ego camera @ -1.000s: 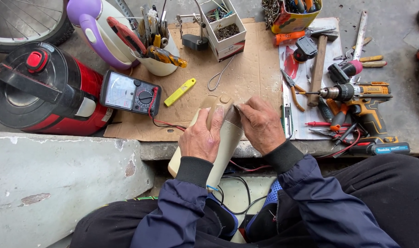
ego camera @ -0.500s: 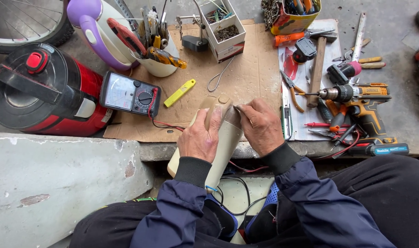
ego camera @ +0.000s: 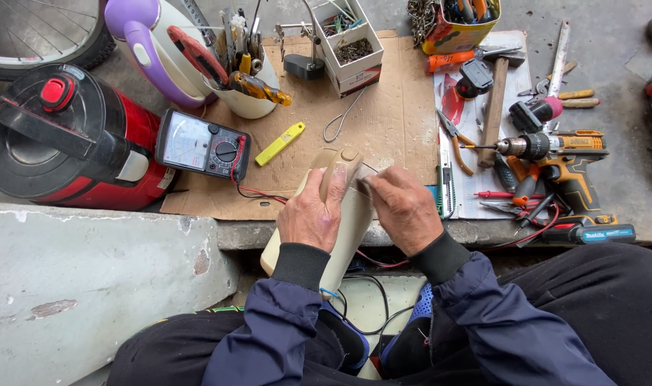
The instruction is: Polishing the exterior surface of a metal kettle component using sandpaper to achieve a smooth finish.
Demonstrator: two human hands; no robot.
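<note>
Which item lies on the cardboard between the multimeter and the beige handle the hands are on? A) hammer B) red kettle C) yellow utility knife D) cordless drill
C: the yellow utility knife lies on the cardboard sheet, right of the multimeter and up-left of the beige handle gripped by the left hand and right hand.

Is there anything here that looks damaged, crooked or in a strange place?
The beige handle-shaped part held by the left hand and right hand juts past the ledge edge over the lap. A bent wire lies loose on the cardboard. The grey ledge shows chipped patches. Nothing looks spilled.
</note>
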